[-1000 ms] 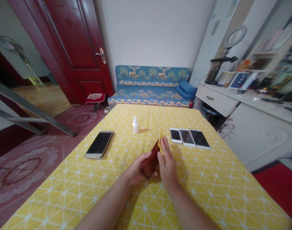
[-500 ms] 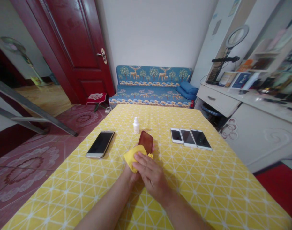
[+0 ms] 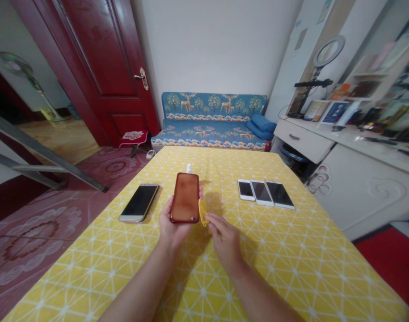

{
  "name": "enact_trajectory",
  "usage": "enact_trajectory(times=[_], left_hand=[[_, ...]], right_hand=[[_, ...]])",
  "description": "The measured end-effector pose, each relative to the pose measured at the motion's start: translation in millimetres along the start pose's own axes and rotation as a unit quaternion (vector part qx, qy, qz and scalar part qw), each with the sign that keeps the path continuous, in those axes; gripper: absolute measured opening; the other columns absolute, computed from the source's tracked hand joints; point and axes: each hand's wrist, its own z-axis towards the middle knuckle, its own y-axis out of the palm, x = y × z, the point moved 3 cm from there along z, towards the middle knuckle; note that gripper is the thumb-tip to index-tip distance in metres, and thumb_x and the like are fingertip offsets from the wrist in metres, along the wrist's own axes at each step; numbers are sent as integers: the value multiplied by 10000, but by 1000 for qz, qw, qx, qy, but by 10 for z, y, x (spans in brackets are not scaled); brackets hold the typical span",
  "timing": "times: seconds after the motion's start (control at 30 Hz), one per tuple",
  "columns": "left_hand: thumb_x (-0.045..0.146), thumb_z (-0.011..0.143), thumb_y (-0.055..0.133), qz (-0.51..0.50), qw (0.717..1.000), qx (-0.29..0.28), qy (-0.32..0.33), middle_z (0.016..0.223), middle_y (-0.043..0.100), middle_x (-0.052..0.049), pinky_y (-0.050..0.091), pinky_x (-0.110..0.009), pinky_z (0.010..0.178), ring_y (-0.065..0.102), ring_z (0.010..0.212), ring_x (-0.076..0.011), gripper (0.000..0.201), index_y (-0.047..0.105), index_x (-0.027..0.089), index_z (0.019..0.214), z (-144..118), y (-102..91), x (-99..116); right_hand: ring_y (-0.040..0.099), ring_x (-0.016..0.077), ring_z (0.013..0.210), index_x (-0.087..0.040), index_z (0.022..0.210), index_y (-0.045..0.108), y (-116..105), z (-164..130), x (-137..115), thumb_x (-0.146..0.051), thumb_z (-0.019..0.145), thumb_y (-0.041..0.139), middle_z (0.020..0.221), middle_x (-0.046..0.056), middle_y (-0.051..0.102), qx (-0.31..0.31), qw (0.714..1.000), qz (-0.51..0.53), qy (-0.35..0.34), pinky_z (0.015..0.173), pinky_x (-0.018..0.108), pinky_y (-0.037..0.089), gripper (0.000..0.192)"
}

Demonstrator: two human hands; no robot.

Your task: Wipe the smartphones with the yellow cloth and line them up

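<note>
Gripped from below in the left hand (image 3: 172,228): a reddish-brown glossy rectangular phone (image 3: 185,197), held upright at frame centre, fingers wrapped round its lower edges. A small folded yellow cloth (image 3: 202,211) is pinched shut in the right hand (image 3: 224,235), touching the phone's right edge. Judged risk: with only the lower end held, a sideways push from the cloth could tip the phone out onto the yellow patterned tablecloth (image 3: 291,250). A small white bottle (image 3: 189,168) is partly hidden behind it. A gold-edged dark phone (image 3: 139,202) lies left; three white-framed phones (image 3: 265,193) lie right.

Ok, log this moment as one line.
left hand: holds red-cased phone upright | right hand: pinches yellow cloth beside it | table: four phones, dropper bottle
</note>
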Motion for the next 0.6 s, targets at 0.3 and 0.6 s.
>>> enact_trajectory(times=[0.3,0.6], left_hand=[[275,769,701,237,964,18,117,1282,602,-78,510,-238,807,621,995,-162,600,532,248,1344,27,-107,109],[332,807,674,394,915,-4,86,1440,483,-73,423,-348,1013,492,1273,-255,590,501,284,1368,22,-192,-311]], right_hand=[[616,236,1106,-208,1213,623,37,-17,-195,-378,924,529,1200,114,656,-92,990,77,76,956,395,493,348],[531,99,446,-183,1263,500,-57,-1,9,-420,862,563,862,43,689,39,943,161,289,408,216,435,469]])
